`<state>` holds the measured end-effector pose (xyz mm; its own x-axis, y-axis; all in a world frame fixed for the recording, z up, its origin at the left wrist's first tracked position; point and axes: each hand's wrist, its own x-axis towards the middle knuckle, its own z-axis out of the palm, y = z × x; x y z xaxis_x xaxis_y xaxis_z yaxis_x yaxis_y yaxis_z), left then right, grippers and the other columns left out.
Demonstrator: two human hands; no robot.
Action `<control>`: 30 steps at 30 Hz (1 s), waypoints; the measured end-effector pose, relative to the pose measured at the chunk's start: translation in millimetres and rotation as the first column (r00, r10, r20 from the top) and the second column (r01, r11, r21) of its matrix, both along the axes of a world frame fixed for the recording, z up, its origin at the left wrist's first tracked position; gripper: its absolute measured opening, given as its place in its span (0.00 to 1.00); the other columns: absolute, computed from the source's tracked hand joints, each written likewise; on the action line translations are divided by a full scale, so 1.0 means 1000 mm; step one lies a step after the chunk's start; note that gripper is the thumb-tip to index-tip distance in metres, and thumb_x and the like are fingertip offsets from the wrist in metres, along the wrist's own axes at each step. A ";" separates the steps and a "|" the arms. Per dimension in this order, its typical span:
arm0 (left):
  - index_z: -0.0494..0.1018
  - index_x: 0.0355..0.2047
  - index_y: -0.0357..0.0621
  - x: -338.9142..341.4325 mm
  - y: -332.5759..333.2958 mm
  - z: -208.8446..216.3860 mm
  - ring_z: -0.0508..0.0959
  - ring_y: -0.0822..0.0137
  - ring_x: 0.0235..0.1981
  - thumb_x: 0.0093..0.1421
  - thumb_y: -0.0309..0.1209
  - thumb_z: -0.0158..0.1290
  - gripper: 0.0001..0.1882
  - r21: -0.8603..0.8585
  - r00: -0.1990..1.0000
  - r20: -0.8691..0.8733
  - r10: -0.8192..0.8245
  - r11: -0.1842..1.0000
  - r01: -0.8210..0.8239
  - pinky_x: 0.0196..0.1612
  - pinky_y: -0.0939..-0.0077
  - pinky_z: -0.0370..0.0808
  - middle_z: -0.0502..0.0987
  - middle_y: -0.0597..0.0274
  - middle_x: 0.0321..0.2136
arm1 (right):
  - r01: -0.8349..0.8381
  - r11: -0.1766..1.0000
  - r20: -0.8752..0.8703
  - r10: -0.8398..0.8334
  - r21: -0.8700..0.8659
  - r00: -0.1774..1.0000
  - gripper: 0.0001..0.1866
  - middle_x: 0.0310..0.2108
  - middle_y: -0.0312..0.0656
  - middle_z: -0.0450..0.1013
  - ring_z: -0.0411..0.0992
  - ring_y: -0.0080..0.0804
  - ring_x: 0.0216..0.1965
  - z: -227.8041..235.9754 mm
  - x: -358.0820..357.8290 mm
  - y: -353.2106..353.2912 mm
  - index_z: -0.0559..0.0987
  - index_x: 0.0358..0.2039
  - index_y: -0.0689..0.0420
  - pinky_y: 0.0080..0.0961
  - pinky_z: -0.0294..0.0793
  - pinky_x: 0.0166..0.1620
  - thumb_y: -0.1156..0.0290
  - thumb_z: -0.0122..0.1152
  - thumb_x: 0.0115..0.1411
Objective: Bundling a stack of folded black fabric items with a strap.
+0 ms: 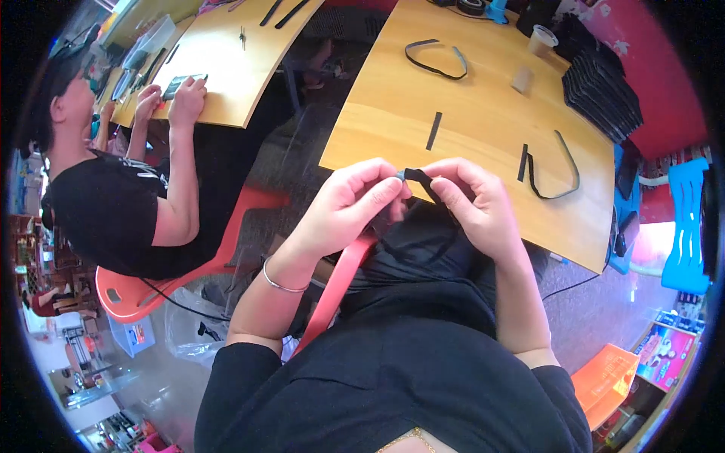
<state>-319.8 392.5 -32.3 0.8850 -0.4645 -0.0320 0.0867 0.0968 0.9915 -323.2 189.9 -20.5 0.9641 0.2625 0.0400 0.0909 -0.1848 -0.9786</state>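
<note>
My left hand [364, 198] and my right hand [472, 200] are close together at the near edge of the wooden table [377, 98]. Both pinch a black strap [417, 175], which bends in a short arch between the fingertips. A small greyish piece shows at its end by my left thumb. The rest of the strap seems to hang toward my lap, where it blends with dark clothing. Just beyond my hands lies a short black strip [433, 131]. To the right rests a curved black-and-grey strap [563, 192] beside another short black strip [522, 162].
Farther back lie a looped strap [445, 74] and a small tan block [521, 79]. A clear cup [541, 39] stands near a stack of black ridged pieces [602, 96]. At left, a person in black [113, 204] sits on an orange chair [121, 294], handling a dark item.
</note>
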 end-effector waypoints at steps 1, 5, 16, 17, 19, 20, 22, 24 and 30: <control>0.70 0.35 0.36 0.001 -0.002 0.001 0.72 0.80 0.25 0.64 0.29 0.45 0.08 0.000 1.000 0.003 -0.005 1.000 0.005 0.35 0.87 0.72 0.72 0.67 0.23 | -0.006 1.000 -0.043 0.007 0.018 0.999 0.09 0.27 0.39 0.71 0.70 0.27 0.29 0.000 0.000 -0.001 0.77 0.36 0.61 0.22 0.70 0.36 0.71 0.57 0.58; 0.68 0.32 0.36 0.000 -0.010 0.004 0.71 0.77 0.21 0.65 0.30 0.42 0.10 -0.158 0.989 -0.146 0.000 0.987 -0.023 0.28 0.81 0.75 0.70 0.67 0.20 | 0.077 0.989 0.372 -0.026 -0.124 0.928 0.11 0.33 0.39 0.72 0.70 0.31 0.36 -0.006 0.004 -0.002 0.77 0.38 0.56 0.24 0.70 0.37 0.73 0.60 0.54; 0.67 0.29 0.41 0.002 -0.016 0.016 0.61 0.82 0.14 0.65 0.32 0.42 0.10 -0.458 0.922 -0.359 -0.144 0.888 -0.040 0.19 0.88 0.64 0.64 0.71 0.17 | -0.080 0.954 0.407 -0.047 0.291 0.912 0.06 0.39 0.43 0.72 0.70 0.32 0.40 -0.011 0.015 -0.001 0.76 0.35 0.58 0.24 0.69 0.44 0.75 0.58 0.55; 0.65 0.28 0.42 0.004 -0.013 0.017 0.58 0.82 0.13 0.65 0.32 0.42 0.10 -0.463 0.929 -0.350 -0.123 0.884 -0.058 0.17 0.88 0.60 0.62 0.71 0.16 | -0.076 0.841 0.265 -0.082 0.535 0.961 0.04 0.38 0.44 0.73 0.70 0.31 0.41 -0.012 0.014 -0.003 0.74 0.34 0.60 0.25 0.68 0.47 0.75 0.56 0.58; 0.63 0.27 0.42 0.001 -0.013 0.015 0.54 0.82 0.11 0.65 0.30 0.40 0.09 -0.451 0.932 -0.334 -0.136 0.892 -0.031 0.12 0.90 0.56 0.58 0.70 0.17 | -0.079 0.826 0.252 -0.078 0.558 0.965 0.05 0.37 0.46 0.73 0.70 0.33 0.44 -0.014 0.014 -0.006 0.71 0.33 0.61 0.29 0.67 0.50 0.73 0.51 0.61; 0.63 0.27 0.42 0.002 -0.012 0.015 0.54 0.82 0.11 0.65 0.30 0.40 0.09 -0.450 0.932 -0.334 -0.139 0.893 -0.028 0.12 0.90 0.56 0.58 0.70 0.17 | -0.148 0.775 0.264 -0.026 0.614 0.964 0.05 0.36 0.45 0.73 0.70 0.34 0.44 -0.016 0.015 -0.008 0.71 0.33 0.60 0.30 0.66 0.50 0.71 0.51 0.62; 0.64 0.27 0.45 0.003 -0.004 0.014 0.55 0.81 0.12 0.65 0.31 0.42 0.09 -0.511 0.882 -0.437 -0.179 0.856 -0.080 0.13 0.89 0.56 0.59 0.72 0.16 | -0.218 0.615 0.254 0.030 0.757 0.967 0.07 0.31 0.40 0.71 0.70 0.38 0.45 -0.017 0.016 -0.016 0.68 0.34 0.56 0.31 0.67 0.50 0.66 0.49 0.63; 0.63 0.28 0.45 0.014 0.016 0.002 0.53 0.82 0.11 0.65 0.30 0.41 0.08 -0.714 0.922 -0.365 -0.126 0.673 -0.191 0.11 0.90 0.53 0.57 0.72 0.17 | -0.186 0.304 0.176 0.061 0.934 0.983 0.08 0.26 0.36 0.69 0.70 0.35 0.42 -0.014 0.020 -0.053 0.68 0.35 0.55 0.28 0.68 0.48 0.64 0.49 0.64; 0.62 0.29 0.44 0.009 0.035 -0.008 0.51 0.83 0.12 0.65 0.30 0.39 0.07 -0.766 0.941 -0.327 -0.083 0.607 -0.213 0.12 0.92 0.53 0.56 0.72 0.18 | -0.137 0.234 0.149 -0.035 0.963 0.988 0.04 0.29 0.32 0.66 0.68 0.24 0.36 -0.005 0.019 -0.092 0.69 0.37 0.55 0.27 0.67 0.49 0.70 0.49 0.63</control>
